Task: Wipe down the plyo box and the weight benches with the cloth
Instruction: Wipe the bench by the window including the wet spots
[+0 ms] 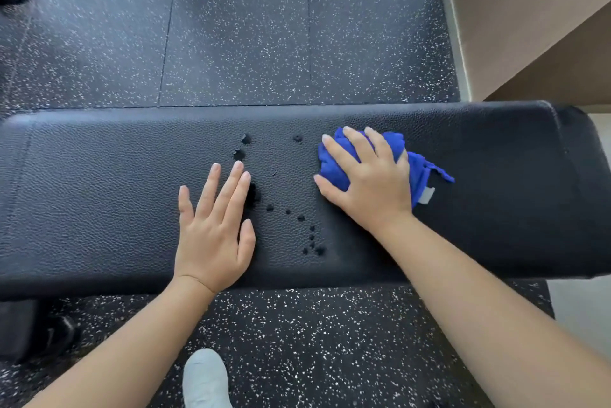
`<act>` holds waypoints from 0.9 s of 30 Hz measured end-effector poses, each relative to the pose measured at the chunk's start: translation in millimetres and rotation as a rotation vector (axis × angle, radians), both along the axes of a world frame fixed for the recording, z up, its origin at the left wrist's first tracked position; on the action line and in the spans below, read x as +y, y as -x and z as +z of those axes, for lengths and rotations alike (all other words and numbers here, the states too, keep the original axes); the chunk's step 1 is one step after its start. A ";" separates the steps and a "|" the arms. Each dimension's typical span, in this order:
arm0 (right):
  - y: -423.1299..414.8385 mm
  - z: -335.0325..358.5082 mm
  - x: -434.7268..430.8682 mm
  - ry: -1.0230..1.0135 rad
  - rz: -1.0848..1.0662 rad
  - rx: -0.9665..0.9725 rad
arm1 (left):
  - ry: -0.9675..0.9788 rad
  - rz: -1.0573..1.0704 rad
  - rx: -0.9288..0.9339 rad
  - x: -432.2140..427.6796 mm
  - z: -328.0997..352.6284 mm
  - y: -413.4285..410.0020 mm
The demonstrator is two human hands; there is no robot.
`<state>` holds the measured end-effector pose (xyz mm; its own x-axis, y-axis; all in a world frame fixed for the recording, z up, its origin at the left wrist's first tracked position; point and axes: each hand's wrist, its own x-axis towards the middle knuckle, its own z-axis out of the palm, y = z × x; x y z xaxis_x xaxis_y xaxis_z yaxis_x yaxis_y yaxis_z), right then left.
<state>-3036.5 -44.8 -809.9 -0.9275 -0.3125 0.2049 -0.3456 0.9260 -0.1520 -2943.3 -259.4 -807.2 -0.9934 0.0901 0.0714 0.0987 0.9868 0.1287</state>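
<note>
Nothing here can be read: no words, brand, number or sign. The only label is a small pale tag (pixel 426 195) at the 4 o'clock edge of the bunched blue cloth (pixel 418 169), where it lies on the black pad of the weight bench (pixel 99 196). Its face looks blank, and any print on it is too small to make out.

Left hand (pixel 211 235) lies flat, palm down, fingers straight; right hand (pixel 367 176) presses palm-down, fingers spread.
</note>
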 end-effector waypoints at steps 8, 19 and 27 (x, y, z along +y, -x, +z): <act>18.4 2.5 -21.6 0.035 -0.079 0.010 | -0.033 0.024 0.028 -1.3 -1.1 3.8; -58.2 -3.9 -16.1 0.039 0.104 0.110 | -0.046 0.025 0.025 -0.8 -2.2 1.5; 69.3 1.6 -62.5 0.019 -0.053 -0.088 | -0.060 0.039 0.019 -2.8 -2.4 3.3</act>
<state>-3105.8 -107.2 -808.3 -0.9573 -0.2599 0.1270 -0.2811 0.9392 -0.1970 -2946.6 -262.2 -809.6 -0.9944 0.0459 0.0947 0.0630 0.9805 0.1861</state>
